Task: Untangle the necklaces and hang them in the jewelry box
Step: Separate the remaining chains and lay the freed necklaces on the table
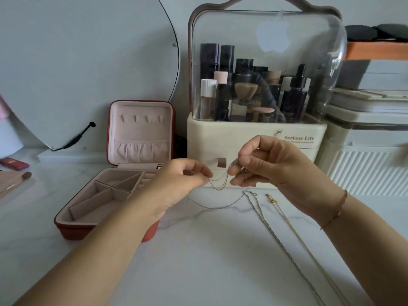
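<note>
My left hand [183, 180] and my right hand [265, 164] are raised above the marble table, each pinching part of a thin silver necklace [218, 184] that loops between them and trails down onto the table. A second silver necklace [271, 230] and a gold necklace [293, 228] lie stretched out on the table below my right hand. The red jewelry box [72, 226] stands open at the left, its pink lid [141, 129] upright with a row of small hooks and a gathered pocket. Its hooks hold nothing.
A cream cosmetics organizer [256, 138] with a clear dome full of bottles stands right behind my hands. A round mirror [88, 62] leans on the wall at the left. Makeup items [15, 173] lie at the far left; storage boxes [366, 151] stand at the right.
</note>
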The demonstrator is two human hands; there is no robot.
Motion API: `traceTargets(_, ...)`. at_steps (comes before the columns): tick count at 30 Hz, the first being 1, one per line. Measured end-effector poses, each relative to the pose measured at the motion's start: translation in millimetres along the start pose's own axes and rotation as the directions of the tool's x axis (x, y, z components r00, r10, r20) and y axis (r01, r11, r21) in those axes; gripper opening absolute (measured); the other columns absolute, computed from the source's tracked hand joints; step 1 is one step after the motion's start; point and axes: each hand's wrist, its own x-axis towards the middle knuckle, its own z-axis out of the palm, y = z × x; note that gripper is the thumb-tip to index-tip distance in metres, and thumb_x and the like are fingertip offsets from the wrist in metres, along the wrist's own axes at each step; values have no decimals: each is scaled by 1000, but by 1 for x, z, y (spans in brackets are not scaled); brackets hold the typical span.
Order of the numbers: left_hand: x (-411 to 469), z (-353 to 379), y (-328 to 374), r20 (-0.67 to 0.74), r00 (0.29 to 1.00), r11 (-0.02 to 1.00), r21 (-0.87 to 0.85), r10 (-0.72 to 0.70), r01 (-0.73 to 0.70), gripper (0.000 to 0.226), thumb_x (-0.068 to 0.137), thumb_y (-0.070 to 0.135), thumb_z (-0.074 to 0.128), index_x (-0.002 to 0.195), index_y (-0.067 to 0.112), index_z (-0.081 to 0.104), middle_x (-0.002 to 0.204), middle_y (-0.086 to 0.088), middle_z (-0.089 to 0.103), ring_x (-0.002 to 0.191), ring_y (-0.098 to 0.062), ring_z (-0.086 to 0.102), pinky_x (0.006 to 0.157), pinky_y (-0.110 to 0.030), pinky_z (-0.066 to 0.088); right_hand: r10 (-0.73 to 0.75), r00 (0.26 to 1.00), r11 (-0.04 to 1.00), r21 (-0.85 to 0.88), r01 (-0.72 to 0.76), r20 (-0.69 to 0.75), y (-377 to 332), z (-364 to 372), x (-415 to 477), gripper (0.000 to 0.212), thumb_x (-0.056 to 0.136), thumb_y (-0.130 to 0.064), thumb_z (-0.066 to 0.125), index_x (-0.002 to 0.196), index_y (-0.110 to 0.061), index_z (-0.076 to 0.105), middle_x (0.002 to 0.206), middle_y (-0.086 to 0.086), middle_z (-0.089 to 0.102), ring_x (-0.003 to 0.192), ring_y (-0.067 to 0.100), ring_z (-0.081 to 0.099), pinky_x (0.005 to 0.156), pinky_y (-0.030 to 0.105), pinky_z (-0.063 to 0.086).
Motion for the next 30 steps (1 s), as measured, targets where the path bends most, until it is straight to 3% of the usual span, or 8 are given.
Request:
traceTargets(5,-2,-1,5,19,1000,998,-61,4,-3,17,82,7,62,76,21,69,81,2,67,82,-11,60,83,-25,43,-26,999,981,-194,22,-18,1,5,0,18,78,-21,64,85,-6,58,82,11,74,78,22,71,66,33,45)
traceTargets(8,0,-2,8,4,1000,978,-208,12,-11,15,82,6,58,74,16,66,76,-4,65,74,-15,58,80,-28,44,-51,998,976,-212,45,-24,0,7,0,15,79,-14,64,85,-2,58,77,10,74,72,17,70,61,16,47)
traceTargets(10,1,-4,11,-11,1000,930,-368,1,-5,19,87,0,49,77,12,61,69,-3,65,66,-15,61,76,-30,46,-58,998,962,-269,47,-35,1,7,-1,8,84,-6,63,87,0,58,76,10,73,71,12,70,62,14,47)
traceTargets(12,2,-7,12,-34,999,897,-441,10,-24,22,90,-1,44,79,12,58,62,-1,60,57,-15,58,69,-31,48,-72,996,928,-369,47,-55,4,5,-1,4,88,-4,62,88,-2,58,76,9,73,73,7,70,69,27,50)
traceTargets(15,3,-12,13,-109,994,893,-446,10,-58,23,89,-1,45,80,14,59,57,3,51,48,-10,45,54,-24,47,-110,987,895,-444,47,-117,3,3,-1,2,89,-4,61,89,-4,59,76,7,73,70,17,70,77,51,55)
traceTargets(19,5,-17,12,-184,983,910,-409,-15,-62,25,89,-1,47,77,16,60,54,6,44,43,-7,32,44,-20,25,-231,948,910,-394,130,-220,-1,-6,1,4,89,-2,60,86,-5,59,75,8,72,66,20,67,70,31,56)
traceTargets(23,3,-18,11,-242,970,952,-302,-27,-49,23,84,-3,53,73,15,62,55,4,39,44,-7,27,44,-22,16,-308,887,921,-342,187,-344,-5,-13,1,8,91,-2,58,85,-8,58,71,5,70,63,14,64,58,14,47)
traceTargets(30,4,-17,8,-231,971,965,-264,-65,2,19,84,-1,55,73,13,63,53,4,44,42,-8,33,40,-20,23,-433,796,877,-402,263,-423,-3,-15,1,6,92,-4,57,89,-8,58,70,-1,68,64,11,63,66,20,51)
